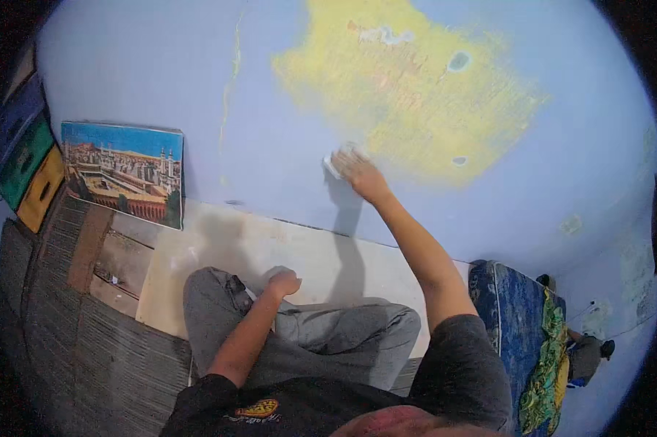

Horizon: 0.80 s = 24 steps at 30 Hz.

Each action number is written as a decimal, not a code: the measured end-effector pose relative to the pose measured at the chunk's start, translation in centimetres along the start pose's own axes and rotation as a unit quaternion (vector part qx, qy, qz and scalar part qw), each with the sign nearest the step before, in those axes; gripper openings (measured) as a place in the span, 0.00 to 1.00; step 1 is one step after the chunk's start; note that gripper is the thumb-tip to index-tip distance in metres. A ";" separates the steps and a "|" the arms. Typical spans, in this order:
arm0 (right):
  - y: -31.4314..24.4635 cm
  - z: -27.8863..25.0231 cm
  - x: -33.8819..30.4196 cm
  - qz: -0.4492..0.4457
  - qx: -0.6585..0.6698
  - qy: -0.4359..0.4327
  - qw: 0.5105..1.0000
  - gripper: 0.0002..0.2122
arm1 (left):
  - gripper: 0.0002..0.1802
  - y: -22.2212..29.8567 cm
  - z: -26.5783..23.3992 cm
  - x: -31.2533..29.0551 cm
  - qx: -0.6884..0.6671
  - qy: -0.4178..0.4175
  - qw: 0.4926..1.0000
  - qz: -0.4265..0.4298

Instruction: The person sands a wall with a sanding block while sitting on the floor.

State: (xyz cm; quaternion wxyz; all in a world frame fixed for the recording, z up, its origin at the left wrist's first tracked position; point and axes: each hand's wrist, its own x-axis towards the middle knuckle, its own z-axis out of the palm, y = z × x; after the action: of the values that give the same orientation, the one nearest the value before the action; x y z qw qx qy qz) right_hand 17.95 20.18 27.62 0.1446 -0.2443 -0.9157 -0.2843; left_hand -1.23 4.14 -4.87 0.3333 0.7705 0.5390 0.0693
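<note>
Pressed against the pale blue wall [292, 124], my right hand [357, 173] has its fingers over a small white folded piece [331, 167]. Whether that piece is cloth or sanding paper does not show, and most of it is hidden. Just above and to the right of this hand lies a big yellow patch [416, 95], rough and scraped, with a few pale filler spots. My left hand [285, 282] is curled closed above my crossed legs [328, 335], away from the wall; nothing sticks out of it.
A city picture panel [124, 171] leans on the wall at left, beside coloured drawers [41, 186]. Brown slatted matting [117, 349] and a pale board [168, 280] cover the floor. A blue mattress [514, 313] with green patterned cloth [547, 364] stands at right, near a dark bag-like object [587, 357].
</note>
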 end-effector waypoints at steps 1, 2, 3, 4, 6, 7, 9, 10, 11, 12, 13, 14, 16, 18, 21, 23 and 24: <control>-1.0 0.0 -0.3 -0.046 -0.007 -0.028 0.999 0.23 | 0.27 -0.8 0.3 0.2 0.003 0.002 1.000 -0.004; -1.1 -0.4 -1.8 -0.087 -0.018 -0.069 0.994 0.23 | 0.27 -0.2 0.7 0.4 0.005 -0.012 1.000 -0.003; -0.7 -0.9 -2.9 -0.129 -0.029 -0.108 0.985 0.23 | 0.27 0.3 0.9 0.6 0.007 -0.026 1.000 -0.003; 0.3 -1.6 -3.5 -0.110 -0.030 -0.098 0.989 0.23 | 0.27 0.9 1.0 0.7 0.009 -0.038 0.999 -0.002; 1.8 -4.9 -1.1 -0.089 -0.029 -0.062 0.994 0.24 | 0.27 -0.6 1.0 0.7 -0.007 -0.009 1.000 -0.010; 2.4 -7.1 0.6 -0.070 -0.035 -0.033 0.996 0.25 | 0.28 -1.3 1.1 0.4 -0.015 0.002 1.000 -0.016; 4.7 -12.0 3.0 -0.020 -0.110 -0.008 0.994 0.25 | 0.27 -0.3 0.0 0.2 -0.021 -0.060 0.997 -0.036; 6.9 -14.3 1.8 0.016 -0.183 -0.025 0.983 0.25 | 0.27 2.8 -0.9 -0.1 -0.038 -0.120 0.991 -0.031; 9.0 -16.3 1.5 0.025 -0.166 0.070 0.983 0.29 | 0.27 4.7 -1.4 -0.6 -0.052 -0.173 0.983 -0.033; 9.5 -17.5 5.3 0.059 -0.154 0.116 0.979 0.28 | 0.26 1.3 -0.3 -1.2 -0.013 -0.009 1.000 -0.011; 10.6 -19.1 6.3 0.061 -0.174 0.152 0.971 0.27 | 0.26 1.4 -0.2 -1.4 -0.021 -0.009 0.999 -0.023; 11.6 -20.0 6.6 0.066 -0.193 0.187 0.961 0.27 | 0.26 1.8 -0.3 -1.6 -0.027 -0.011 0.999 -0.034; 12.7 -20.1 7.5 0.099 -0.190 0.231 0.949 0.26 | 0.30 1.6 -0.8 -1.3 -0.048 -0.042 0.997 -0.043; 13.5 -18.1 7.7 0.160 -0.163 0.236 0.945 0.25 | 0.29 1.7 -0.4 -1.4 -0.050 -0.013 0.998 -0.028; 10.3 -10.4 6.4 0.229 -0.148 0.256 0.927 0.28 | 0.28 1.9 0.6 -0.6 -0.045 -0.006 0.999 -0.031; 5.5 -6.4 6.8 0.184 -0.138 0.225 0.947 0.28 | 0.28 0.4 0.8 -0.3 -0.023 -0.012 0.999 -0.042; 3.1 -5.0 8.1 0.157 -0.105 0.210 0.959 0.26 | 0.27 -1.7 0.6 0.0 0.007 0.015 1.000 -0.024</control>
State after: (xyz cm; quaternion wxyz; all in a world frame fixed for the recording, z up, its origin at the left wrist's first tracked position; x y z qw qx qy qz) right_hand 13.40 22.40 36.26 0.3502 -0.3333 -0.7799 -0.3975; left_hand -2.31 4.20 -6.29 0.3210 0.7589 0.5624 0.0689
